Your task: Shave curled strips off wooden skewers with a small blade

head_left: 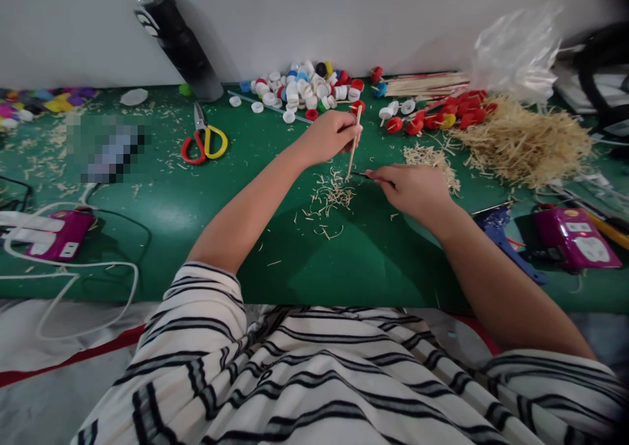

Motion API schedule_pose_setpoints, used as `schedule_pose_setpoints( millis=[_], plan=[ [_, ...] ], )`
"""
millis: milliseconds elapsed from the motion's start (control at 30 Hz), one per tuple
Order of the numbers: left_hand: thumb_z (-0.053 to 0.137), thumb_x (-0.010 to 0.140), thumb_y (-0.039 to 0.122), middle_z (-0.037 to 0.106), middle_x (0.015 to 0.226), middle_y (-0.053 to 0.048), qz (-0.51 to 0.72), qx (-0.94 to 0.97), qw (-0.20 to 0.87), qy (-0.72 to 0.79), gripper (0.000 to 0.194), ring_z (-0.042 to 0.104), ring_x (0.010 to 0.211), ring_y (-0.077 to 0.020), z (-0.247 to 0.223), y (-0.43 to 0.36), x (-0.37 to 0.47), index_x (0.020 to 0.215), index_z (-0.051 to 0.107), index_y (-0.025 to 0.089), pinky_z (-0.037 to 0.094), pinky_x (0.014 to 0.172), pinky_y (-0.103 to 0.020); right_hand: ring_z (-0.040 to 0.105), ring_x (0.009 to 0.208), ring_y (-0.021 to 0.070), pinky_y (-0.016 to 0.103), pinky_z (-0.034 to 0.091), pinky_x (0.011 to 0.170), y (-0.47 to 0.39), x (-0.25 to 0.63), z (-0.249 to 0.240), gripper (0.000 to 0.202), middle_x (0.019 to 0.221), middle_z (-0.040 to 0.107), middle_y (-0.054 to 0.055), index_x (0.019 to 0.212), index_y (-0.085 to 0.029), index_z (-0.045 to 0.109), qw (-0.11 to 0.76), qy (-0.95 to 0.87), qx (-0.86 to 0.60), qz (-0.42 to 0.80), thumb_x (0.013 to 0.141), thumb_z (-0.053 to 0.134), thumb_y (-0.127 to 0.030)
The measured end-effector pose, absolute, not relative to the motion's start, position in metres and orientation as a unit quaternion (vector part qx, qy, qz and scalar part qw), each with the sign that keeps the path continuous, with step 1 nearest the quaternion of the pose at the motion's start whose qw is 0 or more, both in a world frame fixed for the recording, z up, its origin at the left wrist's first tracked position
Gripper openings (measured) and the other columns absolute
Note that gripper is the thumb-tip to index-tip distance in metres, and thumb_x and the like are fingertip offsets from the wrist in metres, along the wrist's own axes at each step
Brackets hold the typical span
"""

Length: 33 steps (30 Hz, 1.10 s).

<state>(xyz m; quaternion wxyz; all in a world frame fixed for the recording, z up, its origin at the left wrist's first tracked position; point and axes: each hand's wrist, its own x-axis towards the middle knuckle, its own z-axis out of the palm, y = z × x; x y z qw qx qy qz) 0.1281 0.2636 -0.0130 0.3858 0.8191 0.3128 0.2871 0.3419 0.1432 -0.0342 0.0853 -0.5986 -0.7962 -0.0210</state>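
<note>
My left hand [330, 134] is closed around a thin wooden stick [353, 147], which stands nearly upright with its lower end near the table. A red cap [358, 107] is by the stick's upper end; whether it is attached I cannot tell. My right hand [411, 186] grips a slim dark tool [360, 175], its tip touching or very near the stick's lower part. Thin pale shavings [337, 194] lie on the green table [324, 268] just below the stick.
Behind my hands lies a heap of bottle caps [295, 91]. Red-yellow scissors [204, 140] and a black bottle [184, 52] are at left. To the right are a straw-like pile [525, 140], a blue tool [506, 238] and a purple power socket [577, 238].
</note>
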Motion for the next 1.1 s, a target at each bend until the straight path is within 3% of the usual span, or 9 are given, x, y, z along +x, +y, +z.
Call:
schedule_pose_setpoints(
  millis=[167,600,867,1100],
  plan=[
    [0.052,0.102,0.031,0.065,0.075,-0.004,0.271,0.829,0.379,0.309,0.029,0.071,0.08,-0.0174,-0.013,0.265,0.127,0.078,0.059,0.017,0.061,0.088,-0.04,0.069,0.097,0.0237,0.033,0.032,0.058,0.142,0.342,-0.035,0.044,0.124,0.077,-0.002,0.126,-0.038,0.074,0.089,-0.794,-0.601,-0.034,0.102,0.037,-0.038],
    [0.054,0.101,0.029,0.063,0.072,-0.004,0.275,0.806,0.418,0.317,0.024,0.072,0.09,-0.0194,-0.013,0.265,0.127,0.082,0.059,0.017,0.06,0.093,-0.042,0.07,0.098,0.0251,0.034,0.033,0.06,0.146,0.331,-0.04,0.042,0.122,0.077,0.002,0.123,-0.034,0.073,0.085,-0.794,-0.602,-0.009,0.104,0.036,-0.038],
    [0.053,0.103,0.03,0.065,0.072,-0.003,0.282,0.808,0.41,0.315,0.027,0.071,0.076,-0.0151,-0.017,0.27,0.126,0.081,0.059,0.016,0.062,0.086,-0.039,0.071,0.092,0.0237,0.032,0.03,0.057,0.148,0.337,-0.041,0.04,0.112,0.08,0.001,0.123,-0.035,0.075,0.053,-0.79,-0.611,0.001,0.101,0.041,-0.037],
    [0.057,0.1,0.028,0.063,0.071,-0.005,0.282,0.8,0.42,0.322,0.024,0.073,0.088,-0.0209,-0.012,0.266,0.126,0.079,0.06,0.016,0.06,0.094,-0.046,0.069,0.1,0.0222,0.031,0.028,0.058,0.148,0.34,-0.047,0.044,0.128,0.075,-0.002,0.131,-0.037,0.07,0.089,-0.802,-0.59,-0.025,0.105,0.035,-0.04]
  ],
)
